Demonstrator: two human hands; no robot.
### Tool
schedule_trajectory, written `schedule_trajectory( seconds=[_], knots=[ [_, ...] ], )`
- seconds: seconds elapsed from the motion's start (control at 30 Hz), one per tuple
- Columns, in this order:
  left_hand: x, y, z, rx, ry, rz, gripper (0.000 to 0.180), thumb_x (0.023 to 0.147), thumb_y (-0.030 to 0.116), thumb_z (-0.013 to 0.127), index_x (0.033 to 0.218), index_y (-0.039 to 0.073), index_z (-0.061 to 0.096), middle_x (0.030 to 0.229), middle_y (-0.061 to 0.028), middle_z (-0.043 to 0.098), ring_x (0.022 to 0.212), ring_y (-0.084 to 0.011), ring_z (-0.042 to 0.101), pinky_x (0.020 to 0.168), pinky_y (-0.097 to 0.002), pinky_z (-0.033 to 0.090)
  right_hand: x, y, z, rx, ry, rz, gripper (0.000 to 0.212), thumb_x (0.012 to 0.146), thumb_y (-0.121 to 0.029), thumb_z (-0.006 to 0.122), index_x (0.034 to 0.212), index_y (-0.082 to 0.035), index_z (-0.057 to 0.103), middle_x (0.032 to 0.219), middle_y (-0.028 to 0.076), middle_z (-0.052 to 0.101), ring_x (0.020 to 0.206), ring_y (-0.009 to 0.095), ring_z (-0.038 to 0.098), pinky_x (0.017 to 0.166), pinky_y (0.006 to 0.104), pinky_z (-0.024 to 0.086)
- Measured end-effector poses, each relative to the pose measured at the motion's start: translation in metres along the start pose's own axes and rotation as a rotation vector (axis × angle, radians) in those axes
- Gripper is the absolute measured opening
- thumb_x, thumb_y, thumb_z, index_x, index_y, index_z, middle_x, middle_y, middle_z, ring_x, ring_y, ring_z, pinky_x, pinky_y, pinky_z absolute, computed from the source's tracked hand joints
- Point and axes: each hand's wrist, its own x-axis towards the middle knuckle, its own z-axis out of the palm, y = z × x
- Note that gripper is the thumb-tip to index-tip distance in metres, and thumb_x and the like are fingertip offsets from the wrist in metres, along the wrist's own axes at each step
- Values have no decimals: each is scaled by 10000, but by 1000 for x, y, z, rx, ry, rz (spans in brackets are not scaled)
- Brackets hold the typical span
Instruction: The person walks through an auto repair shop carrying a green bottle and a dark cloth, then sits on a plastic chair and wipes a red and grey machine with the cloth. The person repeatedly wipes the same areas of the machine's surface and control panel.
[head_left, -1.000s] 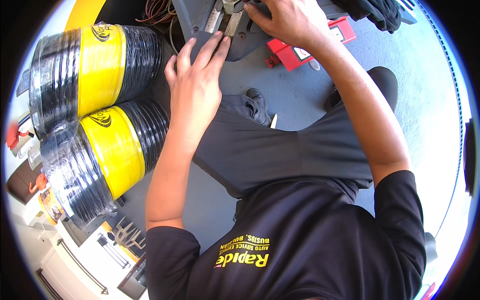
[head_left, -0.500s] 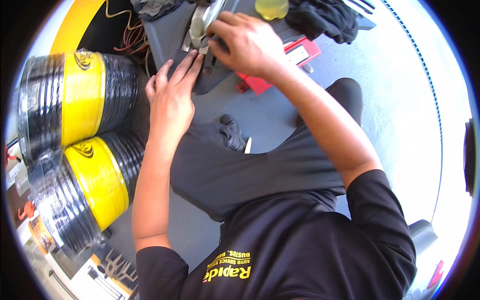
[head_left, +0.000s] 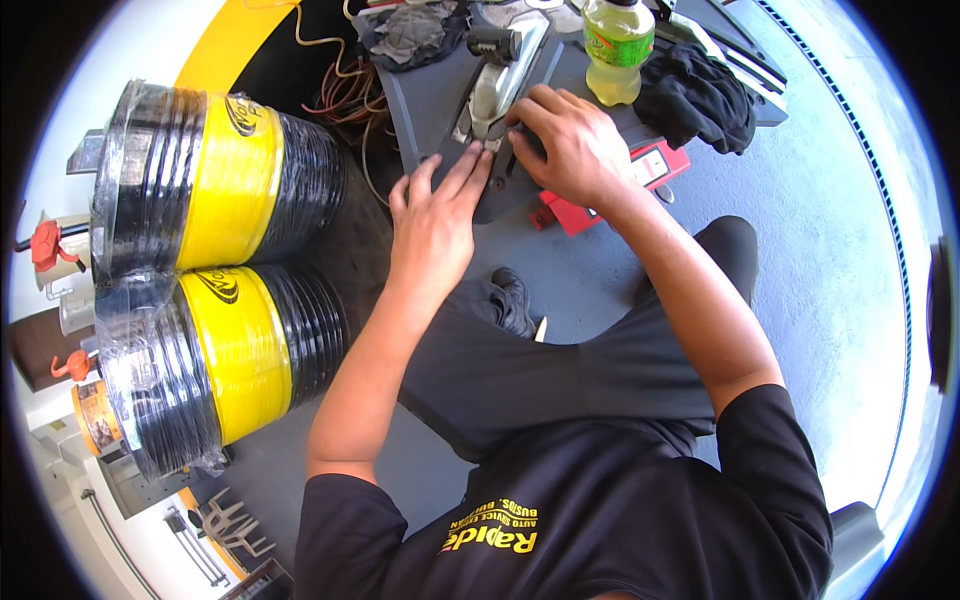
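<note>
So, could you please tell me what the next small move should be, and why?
Probably to steady the near end of the silver metal part with the left hand: its fingertips lie right at that end, and the right hand is curled close by on the right, though whether that one touches the part is unclear.

Grey floor [head_left: 590, 290], v. brightly lit twd R edge; upper L, white wall [head_left: 165, 60] w/ wide yellow band [head_left: 225, 45].
</note>
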Motion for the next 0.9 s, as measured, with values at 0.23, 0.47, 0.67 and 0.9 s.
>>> schedule_trajectory(
  seconds=[0.23, 0.47, 0.67, 0.9],
  knots=[
    [16, -5, 1, 37, 20, 16, 728, 896, -52, 544, 1592, 159, 575, 1655, 1, 558, 1439, -369, 543, 1206, -499, 400, 6, 1, 1, -13, 31, 22, 187, 907, -244, 730, 1009, -88, 711, 985, 111, 676, 973, 335, 704, 870, 479, 570],
    [11, -14, -8, 12, -41, 11, 622, 915, -75, 520, 1487, 121, 665, 1437, -171, 701, 1292, -410, 656, 1094, -501, 523, 8, 5, 26, 19, -78, 41, 400, 829, -459, 808, 1091, -159, 777, 1087, 90, 745, 1091, 306, 734, 922, 458, 602],
    [1, -43, 14, -25, 8, 110, 745, 901, -74, 484, 1616, 127, 552, 1661, -71, 556, 1442, -425, 551, 1239, -516, 411, 9, 9, 38, 33, 71, 46, 263, 761, -315, 772, 942, -123, 775, 986, 101, 737, 962, 333, 744, 868, 471, 588],
    [19, 0, -2, 23, -20, 25, 654, 913, -85, 517, 1527, 115, 621, 1561, -70, 642, 1361, -340, 631, 1163, -467, 486, 16, 1, 20, -24, -369, 267, 284, 852, -330, 752, 1030, -113, 798, 1057, 130, 769, 1057, 316, 752, 881, 484, 621]
  ],
)
